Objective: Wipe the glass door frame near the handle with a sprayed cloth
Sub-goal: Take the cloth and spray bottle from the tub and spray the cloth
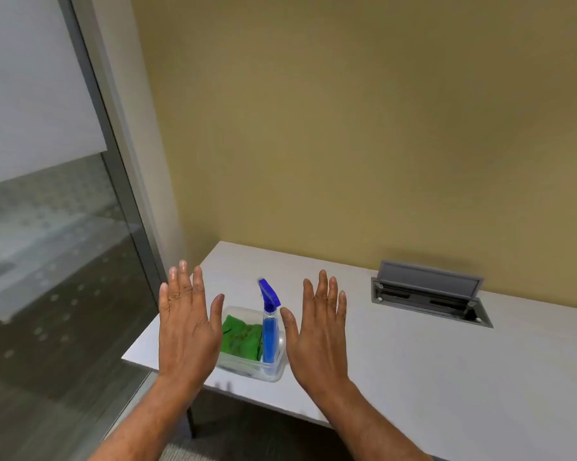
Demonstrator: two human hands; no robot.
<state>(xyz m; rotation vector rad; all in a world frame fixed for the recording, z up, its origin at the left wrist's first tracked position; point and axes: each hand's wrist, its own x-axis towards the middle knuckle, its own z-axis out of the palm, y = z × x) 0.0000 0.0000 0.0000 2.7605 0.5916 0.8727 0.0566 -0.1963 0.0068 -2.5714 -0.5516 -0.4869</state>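
Observation:
A clear plastic tub [273,374] stands near the left front corner of a white table [446,361]. Inside it lies a folded green cloth [242,337], and a spray bottle [269,331] with blue liquid and a blue trigger head stands upright at the tub's right side. My left hand [185,327] hovers flat, palm down, fingers spread, just left of the tub. My right hand [320,331] is held the same way just right of it. Neither hand touches anything. A grey metal frame [114,168] edges the glass panel [41,161] on the left; no handle is in view.
An open grey cable box [430,294] is set into the table at the back right. A yellow-green wall [347,128] stands behind the table. A dark table leg [190,424] shows under the front edge, above grey carpet.

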